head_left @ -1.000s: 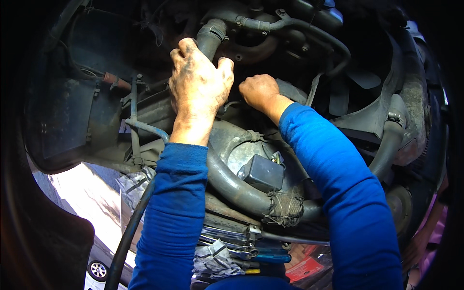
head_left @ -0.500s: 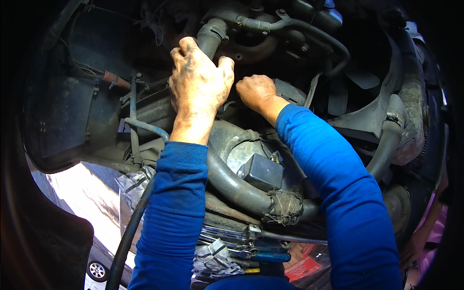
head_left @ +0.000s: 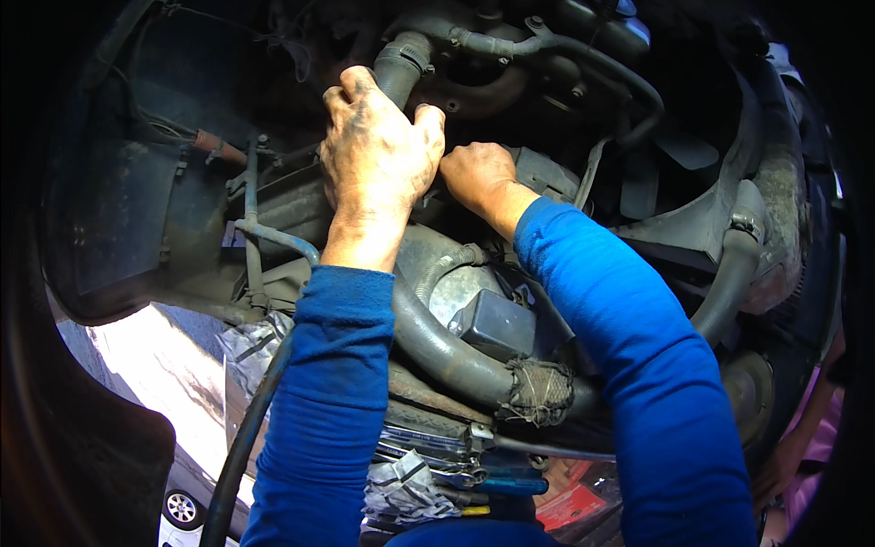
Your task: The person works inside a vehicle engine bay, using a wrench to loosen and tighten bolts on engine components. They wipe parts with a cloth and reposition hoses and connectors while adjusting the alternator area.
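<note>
Both of my arms, in blue sleeves, reach up into a dirty engine bay. My left hand [head_left: 378,155] is grimy and spread over a part just below the end of a black ribbed hose [head_left: 401,59]; what lies under its palm is hidden. My right hand [head_left: 474,173] is curled into a fist right beside it, thumb side touching the left hand's fingers. Whether the fist holds anything cannot be seen.
A thick grey hose [head_left: 437,351] with a cloth-wrapped joint [head_left: 540,390] runs under my forearms, beside a small black box [head_left: 497,324]. More hoses [head_left: 583,50] cross above. Several hand tools [head_left: 437,456] lie below. A wheel-arch opening shows bright pavement [head_left: 155,365].
Both hands stay in nearly the same spot; the right fist has shifted slightly toward the left hand.
</note>
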The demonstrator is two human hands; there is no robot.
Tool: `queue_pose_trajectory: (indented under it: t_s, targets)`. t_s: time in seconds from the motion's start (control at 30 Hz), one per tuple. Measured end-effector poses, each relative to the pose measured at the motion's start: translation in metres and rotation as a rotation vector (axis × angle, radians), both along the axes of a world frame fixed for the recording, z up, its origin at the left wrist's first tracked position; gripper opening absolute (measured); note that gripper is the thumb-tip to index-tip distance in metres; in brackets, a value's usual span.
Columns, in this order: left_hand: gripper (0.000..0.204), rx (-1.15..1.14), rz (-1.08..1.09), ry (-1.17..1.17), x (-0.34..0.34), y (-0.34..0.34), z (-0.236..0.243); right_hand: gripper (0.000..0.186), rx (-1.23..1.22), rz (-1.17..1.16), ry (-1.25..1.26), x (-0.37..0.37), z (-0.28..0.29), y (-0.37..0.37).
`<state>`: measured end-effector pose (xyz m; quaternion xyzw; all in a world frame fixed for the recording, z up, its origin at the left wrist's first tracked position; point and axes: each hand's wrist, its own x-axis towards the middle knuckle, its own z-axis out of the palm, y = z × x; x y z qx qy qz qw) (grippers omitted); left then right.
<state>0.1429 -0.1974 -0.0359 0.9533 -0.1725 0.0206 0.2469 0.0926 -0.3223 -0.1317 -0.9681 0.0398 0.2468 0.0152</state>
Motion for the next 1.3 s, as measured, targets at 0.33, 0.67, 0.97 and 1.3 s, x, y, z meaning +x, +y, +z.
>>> queue_pose_trajectory:
  t_s: [0.33, 0.67, 0.97, 1.3]
  targets:
    - [0.068, 0.002, 0.005, -0.012, 0.000, 0.000, -0.002, 0.025, -0.018, 0.058, -0.064, -0.008, 0.000, -0.023]
    - [0.076, 0.020, 0.034, 0.071, 0.000, 0.000, 0.003, 0.025, -0.004, 0.034, -0.084, -0.005, 0.001, -0.017]
    - [0.073, 0.006, 0.033, 0.033, 0.001, -0.001, -0.002, 0.025, 0.120, 0.036, -0.049, 0.002, -0.011, 0.012]
    - [0.067, -0.027, 0.035, 0.047, -0.001, -0.002, 0.002, 0.031, 0.574, -0.464, -0.242, 0.080, -0.104, 0.036]
